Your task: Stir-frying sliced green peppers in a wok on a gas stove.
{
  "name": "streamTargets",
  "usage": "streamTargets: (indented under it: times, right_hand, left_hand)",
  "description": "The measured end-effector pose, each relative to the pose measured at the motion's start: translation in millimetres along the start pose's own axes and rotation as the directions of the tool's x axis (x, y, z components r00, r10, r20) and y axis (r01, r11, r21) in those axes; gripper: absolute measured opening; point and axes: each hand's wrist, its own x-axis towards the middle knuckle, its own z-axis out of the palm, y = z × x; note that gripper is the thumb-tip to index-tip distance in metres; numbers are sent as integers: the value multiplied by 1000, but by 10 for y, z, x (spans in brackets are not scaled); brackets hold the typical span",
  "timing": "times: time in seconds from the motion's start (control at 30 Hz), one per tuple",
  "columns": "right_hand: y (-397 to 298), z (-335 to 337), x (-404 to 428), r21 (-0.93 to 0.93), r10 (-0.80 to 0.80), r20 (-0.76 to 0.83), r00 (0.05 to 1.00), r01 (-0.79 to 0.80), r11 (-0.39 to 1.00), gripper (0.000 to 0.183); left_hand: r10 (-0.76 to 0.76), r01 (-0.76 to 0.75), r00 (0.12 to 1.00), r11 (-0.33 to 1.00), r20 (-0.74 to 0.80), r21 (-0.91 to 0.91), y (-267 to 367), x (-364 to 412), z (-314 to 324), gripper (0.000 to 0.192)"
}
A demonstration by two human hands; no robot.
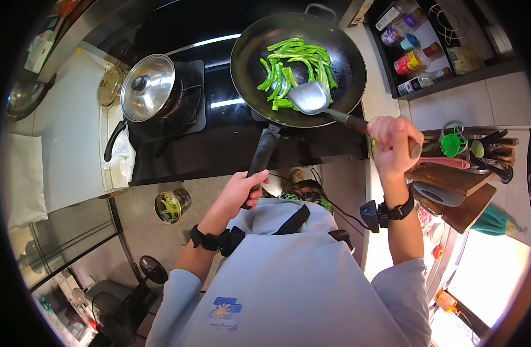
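My left hand (241, 193) is closed around the black handle (265, 147) of a large dark wok (348, 56). Cut strips of green pepper (309, 52) lie in the wok, bunched around its middle. In my right hand (394, 145) is the wooden grip of a metal wok spatula (309, 97). The spatula's blade rests low over the peppers at the near side of the wok, covering a few of them. Its shaft crosses the wok's right rim.
A lidded saucepan (147, 89) stands on the left burner of the black glass cooktop (222, 143). Bottles fill a rack (460, 71) at the upper right. Wooden cutting boards (449, 178) and utensils stand beyond my right hand. A waste bin (172, 206) is on the floor.
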Motion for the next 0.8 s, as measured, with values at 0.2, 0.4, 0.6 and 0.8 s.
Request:
streamTargets:
  times: [0.2, 0.4, 0.6, 0.8]
  right_hand:
    - [275, 84, -73, -30, -38, -9, 999, 38, 999, 38]
    - [44, 212, 130, 113, -30, -37, 999, 34, 993, 36]
    - [286, 293, -138, 28, -65, 43, 997, 64, 998, 33]
    - [451, 310, 213, 166, -77, -50, 996, 85, 982, 16]
  left_hand:
    - [-27, 27, 999, 999, 29, -28, 5, 19, -2, 30]
    - [0, 1, 1000, 1000, 29, -12, 10, 12, -26, 30]
    - [-14, 14, 999, 1000, 29, -2, 34, 20, -10, 31]
    - [11, -11, 999, 1000, 47, -7, 1, 23, -46, 32]
